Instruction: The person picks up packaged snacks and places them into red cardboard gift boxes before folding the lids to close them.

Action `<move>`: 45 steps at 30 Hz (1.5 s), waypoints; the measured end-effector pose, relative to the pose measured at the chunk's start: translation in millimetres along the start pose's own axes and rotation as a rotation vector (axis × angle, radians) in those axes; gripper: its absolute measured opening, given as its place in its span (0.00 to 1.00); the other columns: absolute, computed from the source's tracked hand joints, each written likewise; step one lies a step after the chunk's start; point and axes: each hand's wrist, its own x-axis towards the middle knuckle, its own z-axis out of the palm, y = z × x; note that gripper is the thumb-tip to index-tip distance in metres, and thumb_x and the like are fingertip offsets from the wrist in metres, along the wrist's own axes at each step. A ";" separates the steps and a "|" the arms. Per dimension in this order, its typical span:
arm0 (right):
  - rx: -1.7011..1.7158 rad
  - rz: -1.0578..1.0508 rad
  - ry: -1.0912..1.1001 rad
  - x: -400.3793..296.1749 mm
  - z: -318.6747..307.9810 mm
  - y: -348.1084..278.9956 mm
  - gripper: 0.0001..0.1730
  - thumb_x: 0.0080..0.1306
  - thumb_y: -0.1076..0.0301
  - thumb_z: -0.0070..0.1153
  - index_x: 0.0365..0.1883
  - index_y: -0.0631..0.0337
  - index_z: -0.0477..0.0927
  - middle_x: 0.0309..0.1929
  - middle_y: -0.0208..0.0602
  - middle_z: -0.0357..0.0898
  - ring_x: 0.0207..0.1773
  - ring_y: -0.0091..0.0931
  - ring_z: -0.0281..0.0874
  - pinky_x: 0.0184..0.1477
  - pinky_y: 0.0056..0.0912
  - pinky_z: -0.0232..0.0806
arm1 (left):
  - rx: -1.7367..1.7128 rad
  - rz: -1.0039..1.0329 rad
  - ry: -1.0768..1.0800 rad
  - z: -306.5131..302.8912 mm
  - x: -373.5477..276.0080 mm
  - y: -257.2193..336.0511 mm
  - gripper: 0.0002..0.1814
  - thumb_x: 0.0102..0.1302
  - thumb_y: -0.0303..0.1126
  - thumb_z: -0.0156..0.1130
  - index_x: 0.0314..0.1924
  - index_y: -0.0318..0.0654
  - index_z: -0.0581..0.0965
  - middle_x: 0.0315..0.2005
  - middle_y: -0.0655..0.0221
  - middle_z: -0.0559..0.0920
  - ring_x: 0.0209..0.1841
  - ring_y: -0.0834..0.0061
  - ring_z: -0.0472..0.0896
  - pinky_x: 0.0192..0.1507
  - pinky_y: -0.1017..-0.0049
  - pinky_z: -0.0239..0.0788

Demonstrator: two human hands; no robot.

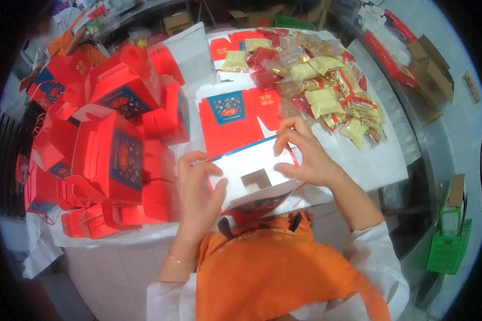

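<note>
A partly folded red cardboard gift box [261, 202] stands at the table's front edge, close to my orange apron. Its white flaps [241, 158] face up and leave a square opening in the middle. My left hand [202, 188] is at the box's left edge, fingers bent and thumb over the white board. On the opposite side my right hand [301, 154] grips the right edge, with its fingers curled at the far corner and its thumb on the white flap. Just beyond lies a stack of flat red box blanks [241, 130] with a blue printed panel.
Folded red gift boxes [124, 156] with handles crowd the left side. A heap of wrapped snack packets [325, 102] covers the back right of the white-covered table [369, 168]. Another person [60, 38] is at the far left. A green crate [449, 248] stands right.
</note>
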 end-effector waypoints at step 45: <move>-0.355 -0.139 0.227 -71.8 41.2 -44.3 0.23 0.47 0.69 0.73 0.44 0.54 0.85 0.37 0.27 0.75 0.39 0.30 0.73 0.42 0.39 0.61 | -0.068 0.132 -0.131 -0.6 -41.2 18.2 0.21 0.51 0.17 0.72 0.48 0.38 0.82 0.45 0.64 0.77 0.52 0.58 0.77 0.71 0.41 0.52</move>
